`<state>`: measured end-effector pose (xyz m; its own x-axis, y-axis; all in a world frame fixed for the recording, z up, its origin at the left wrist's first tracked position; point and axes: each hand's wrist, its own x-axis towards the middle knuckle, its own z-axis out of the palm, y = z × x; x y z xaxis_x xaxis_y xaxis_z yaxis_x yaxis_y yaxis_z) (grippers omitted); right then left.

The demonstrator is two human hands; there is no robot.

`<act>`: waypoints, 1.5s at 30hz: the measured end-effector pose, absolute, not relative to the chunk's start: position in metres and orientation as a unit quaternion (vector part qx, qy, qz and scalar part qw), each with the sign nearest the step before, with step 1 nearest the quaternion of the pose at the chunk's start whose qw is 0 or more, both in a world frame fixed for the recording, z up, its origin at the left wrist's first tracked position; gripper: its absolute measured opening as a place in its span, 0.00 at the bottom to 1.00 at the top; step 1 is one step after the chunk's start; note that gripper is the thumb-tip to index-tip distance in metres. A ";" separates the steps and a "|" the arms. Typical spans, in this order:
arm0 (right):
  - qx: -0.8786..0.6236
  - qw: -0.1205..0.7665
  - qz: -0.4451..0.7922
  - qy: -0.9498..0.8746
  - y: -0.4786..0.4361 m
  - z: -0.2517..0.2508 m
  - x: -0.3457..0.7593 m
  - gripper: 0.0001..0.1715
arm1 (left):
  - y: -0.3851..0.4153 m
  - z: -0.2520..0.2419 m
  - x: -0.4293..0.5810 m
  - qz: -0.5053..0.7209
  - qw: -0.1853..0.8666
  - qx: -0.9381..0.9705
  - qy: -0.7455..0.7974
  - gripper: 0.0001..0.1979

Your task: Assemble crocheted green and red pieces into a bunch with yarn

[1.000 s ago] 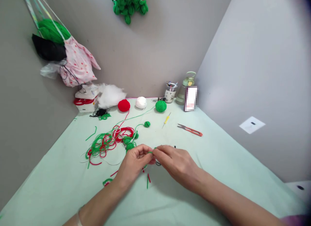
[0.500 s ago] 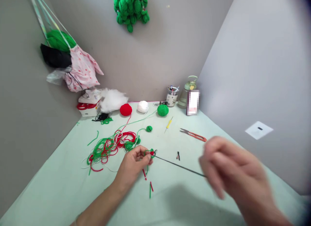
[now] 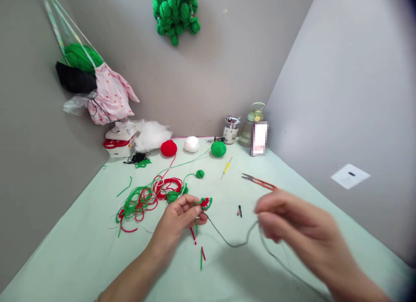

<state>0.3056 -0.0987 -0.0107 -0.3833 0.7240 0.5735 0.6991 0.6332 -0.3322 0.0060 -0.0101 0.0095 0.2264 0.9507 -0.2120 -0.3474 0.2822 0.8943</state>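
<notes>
My left hand pinches a small red and green crocheted piece just above the pale green table. A dark thread runs from that piece in a slack curve to my right hand. My right hand is blurred, its fingers curled together on the thread's other end, probably on a needle too thin to see. A tangle of red and green yarn lies just left of my left hand.
Red-handled snips and a yellow hook lie beyond my right hand. Red, white and green yarn balls, a pen cup and a bottle line the back wall. Yarn scraps lie near my left wrist.
My right hand pulled the thread taut out to the right, then came back toward the left hand, so the thread now hangs slack. The left hand stayed on the piece.
</notes>
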 end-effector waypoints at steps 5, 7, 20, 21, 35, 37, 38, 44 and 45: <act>-0.397 0.299 -0.064 -0.865 -0.029 0.040 0.213 0.14 | -0.011 0.010 0.005 0.464 0.692 0.367 0.415 0.16; -0.383 0.295 -0.077 -0.872 -0.025 0.042 0.200 0.14 | -0.011 0.010 0.006 0.465 0.691 0.369 0.413 0.16; -0.388 0.279 -0.062 -0.876 -0.032 0.035 0.202 0.15 | -0.013 0.005 0.006 0.452 0.666 0.419 0.420 0.13; -0.391 0.274 -0.062 -0.877 -0.032 0.034 0.202 0.15 | -0.013 0.003 0.005 0.447 0.659 0.431 0.423 0.12; -0.438 0.291 0.279 -0.803 -0.028 0.050 0.210 0.10 | -0.017 0.017 0.003 0.427 0.698 0.453 0.354 0.09; -0.447 0.291 0.335 -0.777 -0.026 0.052 0.211 0.10 | -0.017 0.018 0.004 0.433 0.716 0.428 0.341 0.09; -0.448 0.293 0.355 -0.766 -0.025 0.053 0.211 0.09 | -0.017 0.019 0.004 0.434 0.720 0.420 0.343 0.09; -0.435 0.317 0.405 -0.739 -0.017 0.051 0.213 0.08 | -0.017 0.021 0.002 0.422 0.737 0.391 0.356 0.14; -0.432 0.319 0.409 -0.738 -0.016 0.050 0.214 0.08 | -0.018 0.022 0.002 0.422 0.740 0.389 0.352 0.14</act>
